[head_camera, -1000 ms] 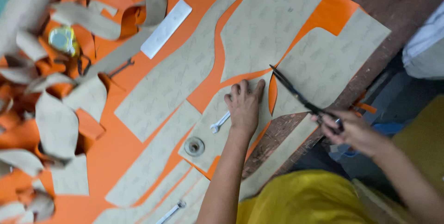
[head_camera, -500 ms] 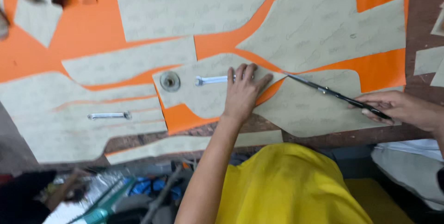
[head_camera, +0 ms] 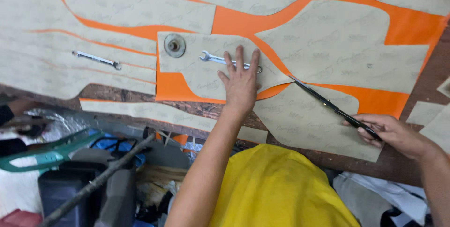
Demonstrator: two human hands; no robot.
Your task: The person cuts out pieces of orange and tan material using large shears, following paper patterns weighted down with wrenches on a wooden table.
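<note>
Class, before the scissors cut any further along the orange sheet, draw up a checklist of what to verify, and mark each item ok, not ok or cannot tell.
1. Left hand flat on the paper pattern: ok.
2. Left fingers clear of the blades: ok, the tip lies to their right.
3. Right hand grips the scissors: ok.
4. Blade tip meets the pattern edge on the orange sheet: ok.
5. Spanner and round weight sit on that pattern: ok.
6. Blade sharpness: cannot tell.
</note>
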